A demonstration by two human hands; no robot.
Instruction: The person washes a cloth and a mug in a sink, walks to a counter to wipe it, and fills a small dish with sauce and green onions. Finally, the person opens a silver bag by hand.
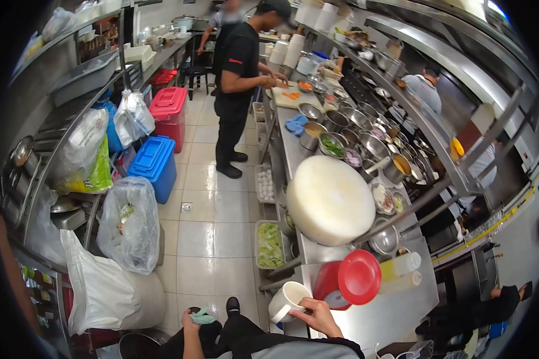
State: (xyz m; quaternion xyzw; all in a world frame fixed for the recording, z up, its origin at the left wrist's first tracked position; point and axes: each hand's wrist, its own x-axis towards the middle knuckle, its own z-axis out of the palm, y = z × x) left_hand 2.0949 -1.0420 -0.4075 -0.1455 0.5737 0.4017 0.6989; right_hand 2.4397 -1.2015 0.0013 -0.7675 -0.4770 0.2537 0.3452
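Note:
My right hand (318,317) holds a white mug (289,300) by its rim and side, at the near edge of the steel counter (395,311). The mug is tilted, and its inside shows. A green cloth (204,316) is gripped in my left hand (191,321), low down near my legs. Just beyond the mug stand a red container (330,281) and a round red lid (360,277), with two clear bottles (401,265) of yellowish liquid to their right. A thick round white block (331,200) lies farther along the counter.
A person in black (238,78) cuts orange food on a board (296,99) at the far counter. Metal bowls (374,143) crowd the counter. Left of the tiled aisle (212,209) are a bagged bin (127,224), a blue bin (153,164) and a white sack (111,287).

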